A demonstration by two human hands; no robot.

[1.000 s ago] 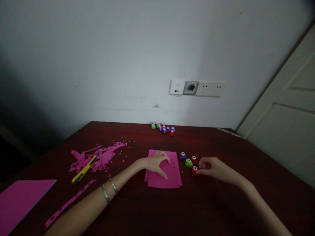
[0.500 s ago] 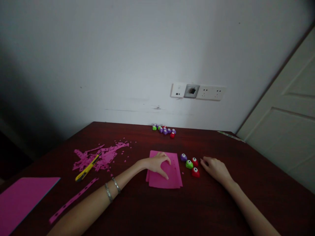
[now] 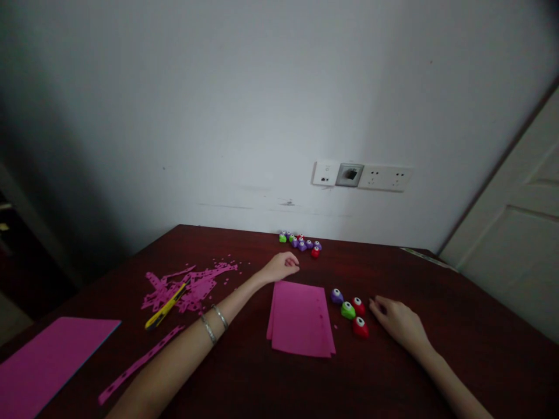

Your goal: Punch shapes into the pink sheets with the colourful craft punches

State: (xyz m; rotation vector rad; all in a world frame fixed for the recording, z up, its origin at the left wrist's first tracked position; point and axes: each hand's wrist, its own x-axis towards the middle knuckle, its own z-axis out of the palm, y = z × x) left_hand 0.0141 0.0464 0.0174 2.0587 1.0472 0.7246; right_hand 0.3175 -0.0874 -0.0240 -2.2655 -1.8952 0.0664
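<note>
My left hand (image 3: 282,267) is over the table just beyond the far edge of a stack of pink paper sheets (image 3: 301,320). Its fingers are curled in, and I see nothing held in them. On the table at the right lies my right hand (image 3: 402,323), fingers folded and pressed together, with nothing visible in its grip. Close beside its fingertips stand small craft punches with eye-like tops: a purple punch (image 3: 336,296), a green punch (image 3: 348,311), a red punch (image 3: 358,306) and a nearer red punch (image 3: 360,328). Several more punches (image 3: 301,244) cluster by the wall.
Pink paper scraps (image 3: 203,288) lie in a heap at the left, with a yellow utility knife (image 3: 166,306) on them. A punched pink strip (image 3: 142,362) lies nearer, partly beside my left forearm. A large pink sheet (image 3: 56,361) covers the left corner. Wall sockets (image 3: 384,178) sit above the table.
My left hand has left the paper stack, moving away from me towards the far punches, and its spread fingers have curled. My right hand stays beside the near punches. The view has shifted slightly.
</note>
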